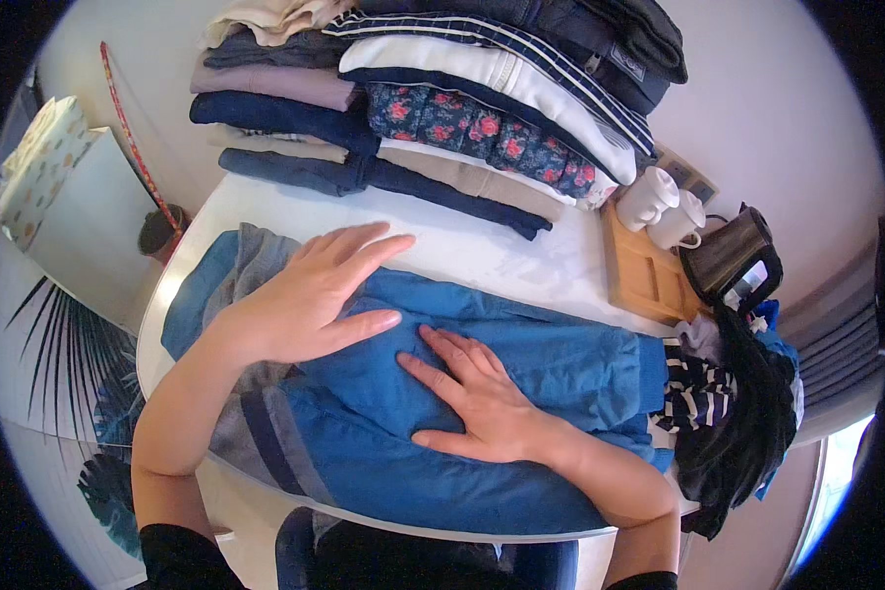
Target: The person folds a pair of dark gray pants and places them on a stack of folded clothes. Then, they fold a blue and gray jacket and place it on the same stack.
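Observation:
A blue garment (531, 487) with grey and navy panels lies spread across the white table, its ribbed blue edges at the right end. My right hand (472, 398) rests on the middle of it, palm down with fingers spread. To the left, my left hand (317, 295) is over the garment's grey part, fingers apart and thumb pointing right. Nothing is held in either hand. Whether the left palm touches the cloth cannot be told.
Stacked folded clothes (472, 125) stand at the table's (442, 236) back. Right of them are a wooden tray (641, 276), white mugs (647, 199) and an electric kettle (734, 251). A loose clothes heap (737, 420) lies at the right edge. A chair (442, 553) is below the front edge.

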A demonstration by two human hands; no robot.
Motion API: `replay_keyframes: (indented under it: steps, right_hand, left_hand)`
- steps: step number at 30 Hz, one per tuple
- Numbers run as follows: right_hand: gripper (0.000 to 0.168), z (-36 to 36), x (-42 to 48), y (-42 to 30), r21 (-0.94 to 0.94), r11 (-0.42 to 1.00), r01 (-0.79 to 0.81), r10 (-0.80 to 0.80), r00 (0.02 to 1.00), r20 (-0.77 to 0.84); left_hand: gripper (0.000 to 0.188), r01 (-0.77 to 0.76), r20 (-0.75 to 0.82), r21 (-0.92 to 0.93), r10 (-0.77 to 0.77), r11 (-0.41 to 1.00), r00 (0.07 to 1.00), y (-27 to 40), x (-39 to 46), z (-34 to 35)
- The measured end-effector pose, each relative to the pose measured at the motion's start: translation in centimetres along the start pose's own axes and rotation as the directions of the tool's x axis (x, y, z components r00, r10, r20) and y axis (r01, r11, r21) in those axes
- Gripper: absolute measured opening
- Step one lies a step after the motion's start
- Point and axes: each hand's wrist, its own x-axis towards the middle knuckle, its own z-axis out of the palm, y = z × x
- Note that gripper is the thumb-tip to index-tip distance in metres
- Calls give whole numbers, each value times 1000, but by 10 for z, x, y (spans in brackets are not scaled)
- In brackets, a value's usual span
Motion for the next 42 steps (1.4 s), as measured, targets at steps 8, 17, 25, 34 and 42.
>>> replay_keyframes:
  steps: [8,17,25,34,42]
  right_hand:
    - [81,-1,-4,-2,-53,996,-66,67,998,18]
    - [74,-11,-5,-1,-232,955,-185,95,931,-352]
    - [68,7,6,21,-349,844,-407,383,913,-137]
    - [67,5,8,26,-363,846,-390,352,921,-170]
    - [65,5,18,44,-315,884,-346,275,928,-250]
  left_hand:
    - [81,215,45,140,-223,967,974,-60,-6,62]
    - [79,229,36,115,-234,967,972,-65,-8,61]
    - [77,314,-1,181,-320,932,948,-59,-12,58]
    - [74,442,-49,164,-440,882,897,-74,-9,59]
    - [35,214,-424,-295,-328,931,844,-84,-33,17]
